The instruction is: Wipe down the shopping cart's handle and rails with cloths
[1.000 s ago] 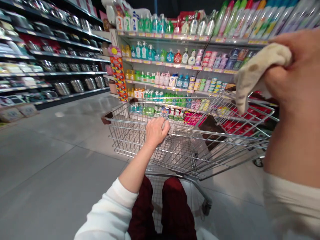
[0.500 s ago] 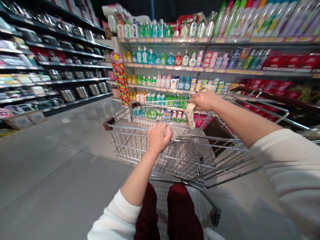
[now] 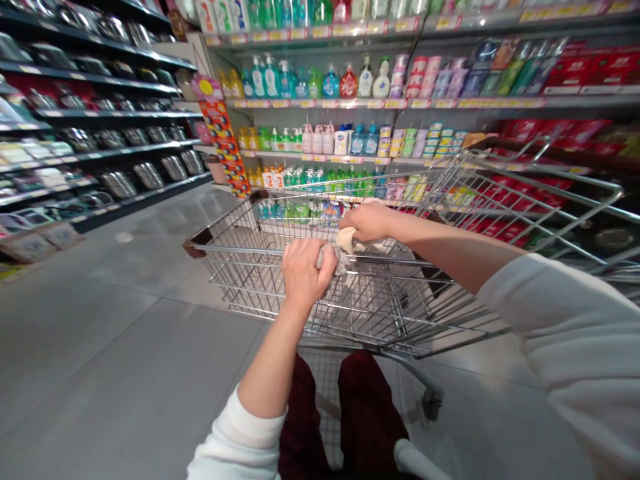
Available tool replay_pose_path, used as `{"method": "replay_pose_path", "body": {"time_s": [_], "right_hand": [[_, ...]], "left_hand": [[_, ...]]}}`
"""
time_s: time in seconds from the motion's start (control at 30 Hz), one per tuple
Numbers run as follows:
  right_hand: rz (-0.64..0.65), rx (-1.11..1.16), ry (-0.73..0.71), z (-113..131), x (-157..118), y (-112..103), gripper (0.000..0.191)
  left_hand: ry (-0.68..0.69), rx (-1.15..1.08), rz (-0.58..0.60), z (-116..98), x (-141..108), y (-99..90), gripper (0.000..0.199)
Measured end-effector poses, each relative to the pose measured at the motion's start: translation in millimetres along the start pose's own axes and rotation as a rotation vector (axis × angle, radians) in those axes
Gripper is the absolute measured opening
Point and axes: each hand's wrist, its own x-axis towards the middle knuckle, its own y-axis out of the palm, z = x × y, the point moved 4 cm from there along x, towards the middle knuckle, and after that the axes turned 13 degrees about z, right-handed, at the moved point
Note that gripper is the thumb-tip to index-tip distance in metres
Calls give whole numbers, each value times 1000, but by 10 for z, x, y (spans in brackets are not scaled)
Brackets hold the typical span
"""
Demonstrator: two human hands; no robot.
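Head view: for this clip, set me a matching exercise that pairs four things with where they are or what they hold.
1. left hand
2. right hand
3. steel pots
4. pump bottles

A. on a white shelf ahead
B. on black shelving to the left
C. holding a cream cloth
D. holding a greyish cloth on the cart rail

Pairs: 1-D, 2-C, 3-B, 4-A

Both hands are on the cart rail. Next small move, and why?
Probably slide the right hand along the cart's top rail, away from the left hand. The cloth is bunched on the rail between the hands, and the rail further right has no cloth on it.
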Motion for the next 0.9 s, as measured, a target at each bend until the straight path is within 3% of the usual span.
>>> {"method": "replay_pose_path", "body": {"time_s": [0.1,0.2,0.3,0.4,0.5,0.57,0.77,0.9], "right_hand": [[47,41,-84,192,60,43,36],[77,76,-43,290,79,51,35],[97,83,-61,343,76,41,35],[84,85,-173,376,67,33,43],[87,103,-188,365,67,41,43],[99,106,-187,365,71,45,43],[95,78,-196,376,123,44,48],[97,74,-195,364,159,57,48]], "left_hand": [[-30,-25,-96,-37,-71,7,33],[28,-51,-158,-184,-217,99,26],[180,-28,-78,-370,-475,412,22],[389,50,100,-453,-848,896,24],[392,145,215,-317,-1200,1283,24],[378,195,267,-194,-1362,1415,32],[454,232,260,-26,-1563,1441,45],[436,305,459,128,-1786,1577,49]]}}
